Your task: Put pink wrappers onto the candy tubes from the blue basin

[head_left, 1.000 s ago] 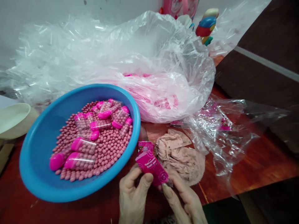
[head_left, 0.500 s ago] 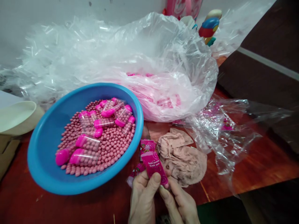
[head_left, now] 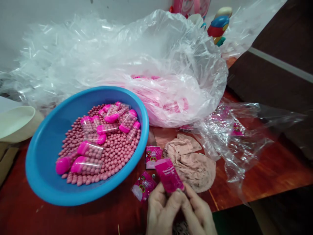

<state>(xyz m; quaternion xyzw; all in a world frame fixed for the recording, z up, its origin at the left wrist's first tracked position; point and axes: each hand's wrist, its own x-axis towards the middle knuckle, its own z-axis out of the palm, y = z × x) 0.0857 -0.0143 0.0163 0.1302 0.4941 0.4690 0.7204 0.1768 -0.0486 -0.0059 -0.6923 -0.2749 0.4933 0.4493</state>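
Note:
Both hands pinch one pink printed sachet (head_left: pixel 168 174) at the lower middle. My left hand (head_left: pixel 160 212) grips its lower edge with thumb and fingers closed. My right hand (head_left: pixel 197 212) pinches the same edge from the right. Two more pink sachets (head_left: pixel 153 156) (head_left: pixel 144 186) lie on the red table just left of my hands. A blue bowl (head_left: pixel 44 156) to the left holds many pink beads and several clear tubes with pink caps (head_left: pixel 89 150).
A crumpled beige cloth (head_left: pixel 193 163) lies right of the sachet. A big clear plastic bag (head_left: pixel 156 75) with pink items fills the back. Loose clear film (head_left: pixel 239 137) sprawls at the right. A cream bowl (head_left: pixel 14 122) sits far left. The table edge (head_left: pixel 269 192) runs lower right.
The sachet has tilted and shifted slightly right between my fingertips. My hands have dropped lower in view. A second sachet on the table has come into sight beside my left hand.

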